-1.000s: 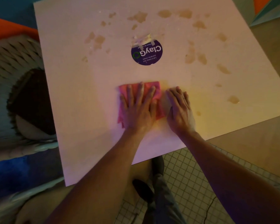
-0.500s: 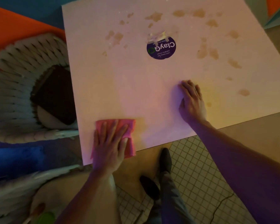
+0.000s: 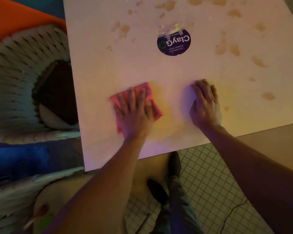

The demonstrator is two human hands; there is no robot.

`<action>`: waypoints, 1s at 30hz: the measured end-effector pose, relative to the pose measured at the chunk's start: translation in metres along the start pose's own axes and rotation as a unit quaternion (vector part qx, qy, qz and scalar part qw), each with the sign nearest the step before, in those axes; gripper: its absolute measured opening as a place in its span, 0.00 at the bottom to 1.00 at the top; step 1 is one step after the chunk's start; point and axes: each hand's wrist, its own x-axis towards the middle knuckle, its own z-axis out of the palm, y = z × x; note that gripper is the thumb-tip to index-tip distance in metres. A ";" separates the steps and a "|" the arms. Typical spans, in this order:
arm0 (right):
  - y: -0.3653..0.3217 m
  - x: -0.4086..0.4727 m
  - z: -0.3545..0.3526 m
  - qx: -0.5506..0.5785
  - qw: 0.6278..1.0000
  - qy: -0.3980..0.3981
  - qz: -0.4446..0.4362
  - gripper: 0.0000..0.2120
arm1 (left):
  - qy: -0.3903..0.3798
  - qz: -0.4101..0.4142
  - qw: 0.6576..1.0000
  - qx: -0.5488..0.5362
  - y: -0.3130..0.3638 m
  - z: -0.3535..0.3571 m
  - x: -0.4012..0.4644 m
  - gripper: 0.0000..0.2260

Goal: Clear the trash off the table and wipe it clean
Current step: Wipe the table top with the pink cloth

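The left hand (image 3: 134,114) lies flat, fingers spread, pressing the pink cloth (image 3: 148,92) onto the table (image 3: 95,68); it pins the cloth rather than closing around it. The right hand (image 3: 205,103) rests open and empty just beside it, bracing. The brown stains (image 3: 227,48) lie ahead and to the right, nearest the right hand, so the next stroke probably runs forward-right. Half a second earlier the cloth was at the near-left edge; it has since moved inward.

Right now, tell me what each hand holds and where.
The left hand presses flat on the middle of the pink cloth, pinning it rather than gripping it. The right hand holds nothing; it rests on the bare table.
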 end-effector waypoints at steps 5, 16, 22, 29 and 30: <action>-0.004 0.000 -0.003 0.008 1.000 0.003 0.002 0.27 | -0.004 0.127 0.992 0.005 0.004 0.010 -0.052 0.23; 0.000 0.000 -0.004 0.017 1.000 0.005 0.014 0.27 | -0.038 0.039 0.998 0.017 -0.146 -0.014 -0.084 0.23; -0.001 0.003 -0.006 0.013 1.000 -0.007 0.016 0.28 | -0.013 -0.115 0.993 0.007 -0.137 -0.019 -0.008 0.26; -0.003 0.004 -0.008 0.005 1.000 -0.018 0.020 0.28 | -0.009 -0.098 0.995 -0.003 -0.059 -0.011 0.055 0.27; -0.003 0.004 -0.008 0.005 1.000 -0.019 0.020 0.28 | -0.007 -0.072 0.997 0.004 -0.044 -0.010 0.054 0.28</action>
